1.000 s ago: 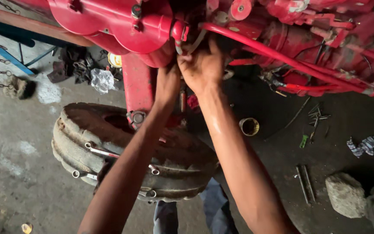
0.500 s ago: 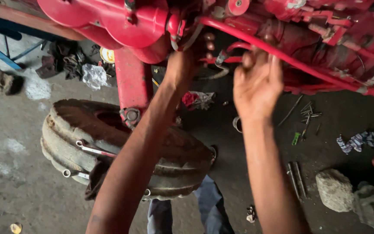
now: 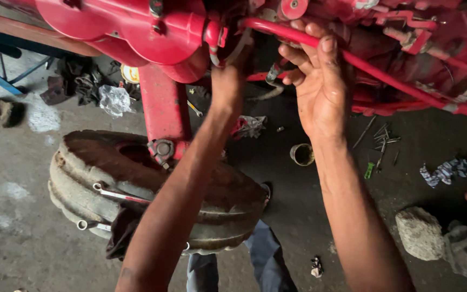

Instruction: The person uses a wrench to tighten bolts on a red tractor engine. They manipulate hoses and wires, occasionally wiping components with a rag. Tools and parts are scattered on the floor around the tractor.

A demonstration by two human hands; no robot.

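Both arms raised into underside of red machine (image 3: 136, 32). Right hand (image 3: 317, 81) up at slanted red pipe (image 3: 363, 62), fingers curled loosely against it, thumb and fingertips spread, not clamped; nothing else visibly held. Left hand (image 3: 227, 81) pushed up into dark gap beside red housing, near a grey hose (image 3: 239, 51); fingers hidden, so cannot tell whether closed on anything.

Progress, as a judgement only: work on pipe and fittings looks mid-way. Pipe sits in place along machine, running from centre top down to the right. Loose tools scattered below suggest fastening or adjusting not finished. No removed part seen in either hand.

Below, on concrete floor (image 3: 17, 216): rusty round drum (image 3: 82, 162) lying flat, two spanners (image 3: 120, 193) resting on its top and side, dark cloth draped at its edge. Red upright bracket (image 3: 160, 108) with bolt touching drum's rear.

Containers: small open tin (image 3: 302, 154) on floor between the arms, well under right hand; inside dark, contents not readable. No other container clear.

Elsewhere on floor: bunch of thin rods and a green-handled tool (image 3: 369, 170) right of tin, crumpled rags, plastic wrap, grey rock (image 3: 421, 232) at right. Blue trouser legs visible at bottom centre.
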